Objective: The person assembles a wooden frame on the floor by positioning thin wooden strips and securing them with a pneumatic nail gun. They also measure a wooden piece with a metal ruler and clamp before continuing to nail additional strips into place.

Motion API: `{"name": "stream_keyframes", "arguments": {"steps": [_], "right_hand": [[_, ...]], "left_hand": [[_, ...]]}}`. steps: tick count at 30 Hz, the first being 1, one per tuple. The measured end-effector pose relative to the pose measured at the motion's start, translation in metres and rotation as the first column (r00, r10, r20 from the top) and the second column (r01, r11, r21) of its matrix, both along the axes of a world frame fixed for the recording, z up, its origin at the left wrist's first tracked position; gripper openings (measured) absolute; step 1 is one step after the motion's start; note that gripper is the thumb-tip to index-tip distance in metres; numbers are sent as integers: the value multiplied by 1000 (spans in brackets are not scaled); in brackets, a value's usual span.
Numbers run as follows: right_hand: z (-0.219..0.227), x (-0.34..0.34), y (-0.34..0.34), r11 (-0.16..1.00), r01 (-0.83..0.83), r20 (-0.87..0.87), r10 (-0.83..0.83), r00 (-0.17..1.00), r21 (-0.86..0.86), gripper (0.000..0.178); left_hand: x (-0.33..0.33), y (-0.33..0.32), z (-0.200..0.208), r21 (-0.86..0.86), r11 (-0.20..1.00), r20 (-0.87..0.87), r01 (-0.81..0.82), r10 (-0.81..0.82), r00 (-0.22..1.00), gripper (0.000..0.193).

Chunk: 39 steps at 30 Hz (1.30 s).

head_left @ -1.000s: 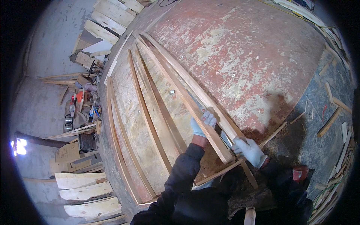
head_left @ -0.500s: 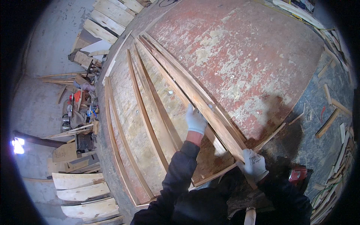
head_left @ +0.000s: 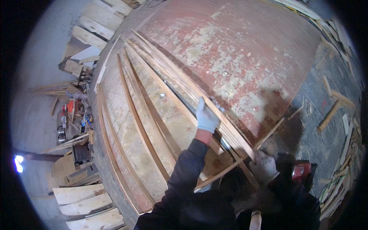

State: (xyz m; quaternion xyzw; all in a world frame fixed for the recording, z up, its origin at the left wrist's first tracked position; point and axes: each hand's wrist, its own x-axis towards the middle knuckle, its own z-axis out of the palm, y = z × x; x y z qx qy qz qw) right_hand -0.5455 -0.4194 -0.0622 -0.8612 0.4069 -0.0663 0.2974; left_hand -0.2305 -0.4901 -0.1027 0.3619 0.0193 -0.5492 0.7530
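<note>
A long wooden board [head_left: 234, 132] slants from far left to near right, tilted so its broad face shows. My left hand [head_left: 208, 118], in a pale glove, grips its edge, thumb on the near side and fingertips over the far side. At the near end, my gloved right hand [head_left: 264, 166] is closed on the board's tip; shadow dims its fingers. A wooden frame of long strips lies below, with one strip [head_left: 135, 113] to the left of the board and a short crosspiece [head_left: 220, 174] near my body.
A red power tool [head_left: 301, 170] lies to the right of my right hand. Wood offcuts [head_left: 328, 115] are scattered on the right floor. Pale boards [head_left: 82, 193] and a cluttered heap of tools [head_left: 74, 111] line the left side. Worn red paint covers the floor [head_left: 230, 57] beyond the frame.
The board has turned about its length, showing more of its broad face. My left hand has shifted slightly right with it, and the whole view has swung a little.
</note>
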Motion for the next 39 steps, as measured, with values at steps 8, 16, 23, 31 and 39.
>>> {"name": "stream_keyframes", "arguments": {"steps": [8,16,23,31,39], "right_hand": [[-16,-6,-111,991,94,-94,-103,990,-98,35],[-35,-33,-134,968,144,-96,-166,981,-206,46],[-17,-169,-146,941,338,-206,-332,920,-7,45],[-29,-231,-106,838,484,-264,-422,867,253,36],[-75,-189,-70,696,479,-137,-488,862,535,40]], "left_hand": [[-63,-59,-3,70,913,61,401,-405,912,67],[-119,-76,-37,209,777,61,593,-616,785,40],[-107,-131,-80,307,705,38,640,-681,732,53],[-105,-162,-128,624,468,156,626,-859,487,64],[-117,-167,-118,647,487,219,586,-855,470,58]]}}
